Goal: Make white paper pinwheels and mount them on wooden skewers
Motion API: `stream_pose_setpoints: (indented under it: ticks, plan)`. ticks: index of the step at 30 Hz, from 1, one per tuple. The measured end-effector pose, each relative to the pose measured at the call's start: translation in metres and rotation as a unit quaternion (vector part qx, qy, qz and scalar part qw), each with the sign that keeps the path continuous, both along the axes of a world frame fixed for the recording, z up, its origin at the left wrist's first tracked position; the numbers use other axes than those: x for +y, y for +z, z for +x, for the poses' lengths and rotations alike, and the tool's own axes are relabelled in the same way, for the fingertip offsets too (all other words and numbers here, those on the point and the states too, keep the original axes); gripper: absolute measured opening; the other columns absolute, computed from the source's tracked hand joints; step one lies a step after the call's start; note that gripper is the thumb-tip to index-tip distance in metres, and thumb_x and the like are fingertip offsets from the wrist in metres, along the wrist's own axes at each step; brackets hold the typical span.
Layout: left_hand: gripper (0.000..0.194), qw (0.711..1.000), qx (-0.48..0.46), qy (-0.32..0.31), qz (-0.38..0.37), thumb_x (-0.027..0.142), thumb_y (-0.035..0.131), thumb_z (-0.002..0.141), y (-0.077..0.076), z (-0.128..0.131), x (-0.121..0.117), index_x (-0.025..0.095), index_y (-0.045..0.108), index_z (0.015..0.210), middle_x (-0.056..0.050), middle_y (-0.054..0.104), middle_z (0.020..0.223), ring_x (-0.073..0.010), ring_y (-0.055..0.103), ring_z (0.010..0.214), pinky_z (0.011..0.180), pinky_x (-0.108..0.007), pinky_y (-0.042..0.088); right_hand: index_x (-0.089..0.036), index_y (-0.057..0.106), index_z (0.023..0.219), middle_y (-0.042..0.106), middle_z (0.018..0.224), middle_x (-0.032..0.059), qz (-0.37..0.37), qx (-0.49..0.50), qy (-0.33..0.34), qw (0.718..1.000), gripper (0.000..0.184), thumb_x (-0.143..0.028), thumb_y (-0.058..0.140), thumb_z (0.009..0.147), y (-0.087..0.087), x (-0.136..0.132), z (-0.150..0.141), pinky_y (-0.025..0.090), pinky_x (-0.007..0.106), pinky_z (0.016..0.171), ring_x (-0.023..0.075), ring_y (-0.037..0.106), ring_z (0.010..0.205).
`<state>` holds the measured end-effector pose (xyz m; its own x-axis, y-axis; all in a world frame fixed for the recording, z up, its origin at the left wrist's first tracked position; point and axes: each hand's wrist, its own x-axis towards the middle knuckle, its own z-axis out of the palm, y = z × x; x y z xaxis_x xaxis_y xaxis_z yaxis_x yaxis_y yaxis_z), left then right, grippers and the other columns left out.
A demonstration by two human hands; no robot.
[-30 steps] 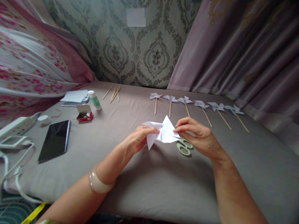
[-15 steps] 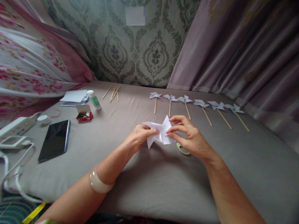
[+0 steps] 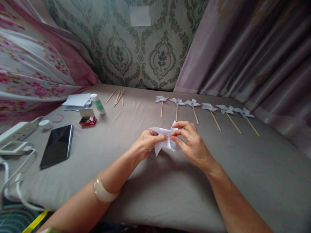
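A white paper pinwheel without a stick is held up between my two hands, its pointed blades spreading outward. My left hand pinches it from the left, the thumb pressed near the centre. From the right, my right hand closes thumb and fingertips on the paper close to the middle, covering part of the right-hand blades. Beyond my hands, several finished pinwheels on wooden sticks lie in a row.
Loose wooden sticks lie at the back. To the left are a glue bottle, a small red box, a paper stack, a phone, a white cap and a power strip with cables.
My right hand has moved left, from the blade's outer edge to the pinwheel's centre. The green scissors handle seen below it before is now hidden. My left hand keeps its pinch.
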<state>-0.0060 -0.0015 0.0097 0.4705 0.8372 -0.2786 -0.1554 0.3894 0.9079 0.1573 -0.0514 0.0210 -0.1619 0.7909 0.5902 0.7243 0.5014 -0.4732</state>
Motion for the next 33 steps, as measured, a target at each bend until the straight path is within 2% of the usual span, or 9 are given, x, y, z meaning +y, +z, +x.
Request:
stream_pose_setpoints:
  ticks: [11,20,33]
  plan:
    - [0.021,1.0,-0.028,-0.01,0.001,0.016,0.076,0.058,-0.0006,-0.0004,-0.0004,0.009,0.074,0.078,-0.005,0.069,0.069,-0.0115,0.058,0.059,0.061,-0.023,0.039,-0.021,0.065,0.084,0.062,0.107,0.0075,0.012,0.001,-0.014,1.0,0.006,-0.021,0.06,0.087,-0.0026,0.0011,-0.0012,0.042,0.044,0.094,0.0239,0.056,0.105]
    - [0.017,1.0,-0.028,-0.01,0.003,0.018,0.075,0.06,-0.0028,-0.0012,-0.0006,0.01,0.073,0.075,-0.004,0.068,0.068,-0.0105,0.057,0.057,0.057,-0.022,0.037,-0.019,0.063,0.081,0.062,0.104,0.0088,0.037,-0.017,-0.032,0.999,0.005,-0.019,0.061,0.086,-0.0038,0.0008,-0.0052,0.041,0.043,0.092,0.0243,0.056,0.103]
    - [0.02,0.999,-0.03,-0.019,0.002,0.018,0.076,0.059,0.0038,-0.001,-0.0024,0.011,0.074,0.077,-0.003,0.068,0.067,-0.0107,0.055,0.056,0.059,-0.023,0.038,-0.022,0.065,0.082,0.063,0.107,0.008,0.024,-0.029,-0.038,0.999,0.007,-0.019,0.06,0.086,-0.0023,-0.001,-0.0048,0.041,0.043,0.09,0.0248,0.056,0.105]
